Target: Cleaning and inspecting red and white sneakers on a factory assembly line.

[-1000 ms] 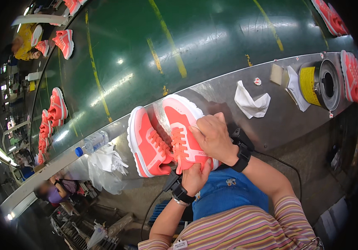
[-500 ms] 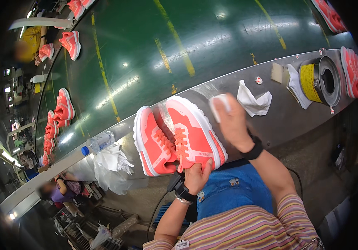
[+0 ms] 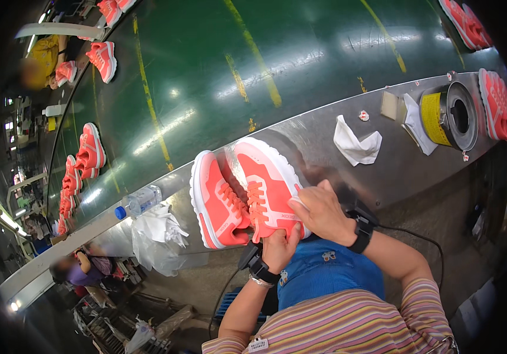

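Two coral sneakers with white soles lie side by side on the grey metal ledge, toes pointing away from me. My left hand (image 3: 278, 251) is closed on the heel collar of the right sneaker (image 3: 272, 189). At that sneaker's outer heel side, my right hand (image 3: 327, 217) has its fingers pressed together around a folded white wiping cloth (image 3: 298, 202), mostly hidden under the fingers. The cloth seems to touch the shoe's side. The left sneaker (image 3: 211, 192) rests against its mate, untouched by either hand.
Beyond the ledge (image 3: 407, 177) runs a green conveyor belt (image 3: 188, 71) with more coral sneakers (image 3: 90, 150). A crumpled white cloth (image 3: 356, 144) and a yellow-labelled metal can (image 3: 442, 117) lie to the right. At left are a plastic bottle (image 3: 141, 200) and a bag of white cloths (image 3: 162, 227).
My right hand has come down and toward me, from above the ledge to the right sneaker's heel side, bringing the white cloth. My left hand keeps its hold.
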Available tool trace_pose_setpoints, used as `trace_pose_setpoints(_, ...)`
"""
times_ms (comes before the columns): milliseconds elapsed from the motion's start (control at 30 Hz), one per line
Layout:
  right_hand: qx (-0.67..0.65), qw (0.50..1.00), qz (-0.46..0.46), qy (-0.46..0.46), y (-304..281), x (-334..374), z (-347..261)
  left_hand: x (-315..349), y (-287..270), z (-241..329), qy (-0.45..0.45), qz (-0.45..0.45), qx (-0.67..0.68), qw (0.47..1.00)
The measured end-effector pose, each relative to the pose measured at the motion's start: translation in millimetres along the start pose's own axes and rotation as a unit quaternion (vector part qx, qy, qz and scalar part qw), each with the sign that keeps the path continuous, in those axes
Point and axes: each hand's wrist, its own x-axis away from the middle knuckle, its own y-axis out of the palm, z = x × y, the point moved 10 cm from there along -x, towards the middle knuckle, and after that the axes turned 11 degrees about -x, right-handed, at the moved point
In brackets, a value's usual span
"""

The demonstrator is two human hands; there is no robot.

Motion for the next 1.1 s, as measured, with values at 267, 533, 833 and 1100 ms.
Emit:
trace_pose_setpoints(267,0.021,0.997,0.072,-0.033,-5.6,-26.4,-5.7,-5.3,-5.2,15.0,0.041,0.047,-0.043,0.997)
trace_pose_setpoints(533,-0.010,0.998,0.063,0.004,-6.3,-18.5,8.7,-4.7,-10.4,37.1,0.106,0.107,-0.096,0.984)
trace_pose_setpoints(833,-0.075,0.995,0.045,0.053,-6.3,-5.6,25.2,-7.8,-2.6,34.3,0.060,0.059,-0.108,0.991)
trace_pose_setpoints(1100,-0.075,0.995,0.061,0.014,-5.1,-30.2,28.3,-11.1,-1.6,39.7,0.068,0.070,-0.133,0.986)
